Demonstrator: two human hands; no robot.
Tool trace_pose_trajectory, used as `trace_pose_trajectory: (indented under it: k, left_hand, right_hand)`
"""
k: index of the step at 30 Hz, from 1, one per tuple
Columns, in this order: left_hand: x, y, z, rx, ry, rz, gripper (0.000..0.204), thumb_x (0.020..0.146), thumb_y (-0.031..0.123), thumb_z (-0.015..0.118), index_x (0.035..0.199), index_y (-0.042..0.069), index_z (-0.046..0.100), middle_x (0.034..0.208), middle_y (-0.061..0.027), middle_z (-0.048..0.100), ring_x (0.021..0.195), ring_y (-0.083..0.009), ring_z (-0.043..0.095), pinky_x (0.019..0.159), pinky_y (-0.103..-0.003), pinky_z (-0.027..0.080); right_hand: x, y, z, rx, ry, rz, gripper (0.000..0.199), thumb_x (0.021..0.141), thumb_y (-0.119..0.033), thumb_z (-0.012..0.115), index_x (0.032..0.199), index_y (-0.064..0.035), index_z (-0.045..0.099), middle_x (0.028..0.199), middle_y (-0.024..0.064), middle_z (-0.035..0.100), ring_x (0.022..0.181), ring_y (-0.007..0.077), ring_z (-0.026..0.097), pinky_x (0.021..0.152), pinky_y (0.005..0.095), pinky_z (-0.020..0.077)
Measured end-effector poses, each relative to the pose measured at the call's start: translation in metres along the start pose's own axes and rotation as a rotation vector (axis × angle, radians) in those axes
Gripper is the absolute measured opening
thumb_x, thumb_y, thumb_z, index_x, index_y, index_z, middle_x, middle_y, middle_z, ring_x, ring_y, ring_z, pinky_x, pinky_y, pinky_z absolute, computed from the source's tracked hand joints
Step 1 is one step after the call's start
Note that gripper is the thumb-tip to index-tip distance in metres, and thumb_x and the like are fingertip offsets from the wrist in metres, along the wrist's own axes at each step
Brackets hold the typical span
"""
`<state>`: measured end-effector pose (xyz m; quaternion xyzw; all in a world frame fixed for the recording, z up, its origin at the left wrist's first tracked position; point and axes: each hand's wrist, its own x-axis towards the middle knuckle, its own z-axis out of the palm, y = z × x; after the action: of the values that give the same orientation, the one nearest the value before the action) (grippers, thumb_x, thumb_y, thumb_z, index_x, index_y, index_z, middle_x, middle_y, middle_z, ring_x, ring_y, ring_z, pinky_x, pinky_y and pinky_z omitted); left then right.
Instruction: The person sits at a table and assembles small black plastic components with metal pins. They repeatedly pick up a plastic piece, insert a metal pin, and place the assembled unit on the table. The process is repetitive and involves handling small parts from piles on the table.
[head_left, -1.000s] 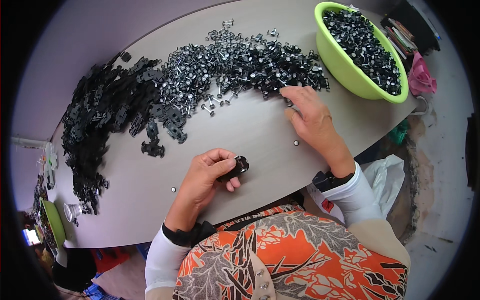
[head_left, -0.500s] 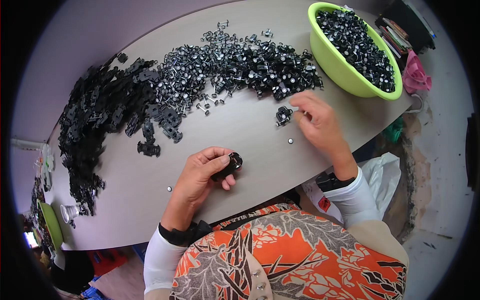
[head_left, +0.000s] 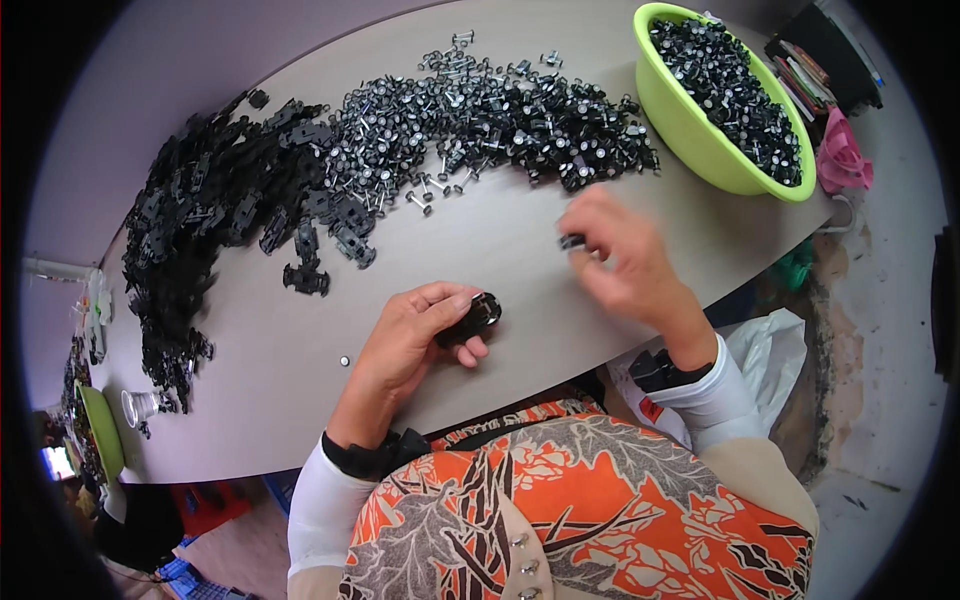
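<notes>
My left hand point(head_left: 412, 330) is closed around a glossy black rounded plastic part point(head_left: 484, 314), pinched under the thumb above the tabletop. My right hand point(head_left: 625, 255), blurred by motion, is closed with a small dark piece point(head_left: 572, 241) at its fingertips; the fingers hide most of it. Beyond the hands lies a heap of small wheel-and-axle sets point(head_left: 390, 130), silvery with black wheels. To its left is a pile of flat black plastic chassis pieces point(head_left: 185, 215), a few lying loose at its near edge. One small wheel point(head_left: 345, 361) sits left of my left hand.
A lime-green basin point(head_left: 672, 128) full of wheeled black pieces stands at the far right of the grey table point(head_left: 290, 400). A clear cup point(head_left: 139, 405) lies at the left edge. Beyond the right edge are a pink bag point(head_left: 843, 152) and a white plastic bag point(head_left: 778, 350).
The cluster of black wheels beside my right hand no longer shows on the table; a dark piece is at those fingertips. The loose wheel near that hand is out of sight. The view has shifted slightly.
</notes>
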<state>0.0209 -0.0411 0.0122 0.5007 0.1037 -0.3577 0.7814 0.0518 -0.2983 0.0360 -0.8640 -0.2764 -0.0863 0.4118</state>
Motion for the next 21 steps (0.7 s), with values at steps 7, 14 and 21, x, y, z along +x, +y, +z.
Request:
trace_pose_trajectory:
  k: [7,14,21]
  left_hand:
    - [-0.009,-0.002,-0.008,0.005,0.068,0.033,0.029,0.092,0.018,0.061,0.110,-0.004,0.060,0.090,-0.0118,0.067,0.065,-0.0178,0.066,0.057,-0.026,0.055]
    - [-0.021,-0.006,-0.018,0.017,0.090,0.050,0.035,0.093,0.021,0.057,0.116,-0.007,0.057,0.098,-0.0181,0.067,0.074,-0.0215,0.068,0.065,-0.030,0.058]
    - [-0.023,-0.003,-0.022,-0.178,-0.028,0.010,0.047,0.099,0.032,0.050,0.118,-0.011,0.053,0.106,-0.0202,0.064,0.090,-0.0281,0.068,0.076,-0.033,0.059]
  right_hand:
    - [0.000,-0.006,0.029,-0.240,-0.348,-0.411,0.011,0.069,-0.002,0.062,0.078,-0.0065,0.057,0.096,0.0063,0.058,0.100,0.0266,0.053,0.082,0.0365,0.0446]
    - [-0.015,-0.020,0.028,-0.230,-0.066,0.127,0.013,0.070,-0.006,0.066,0.081,-0.0043,0.059,0.090,0.0121,0.059,0.080,0.0289,0.059,0.061,0.0367,0.0481]
    - [-0.006,-0.014,0.054,-0.307,-0.067,-0.071,0.011,0.073,-0.002,0.064,0.083,-0.0036,0.060,0.082,0.0128,0.054,0.069,0.0274,0.059,0.058,0.0384,0.0468]
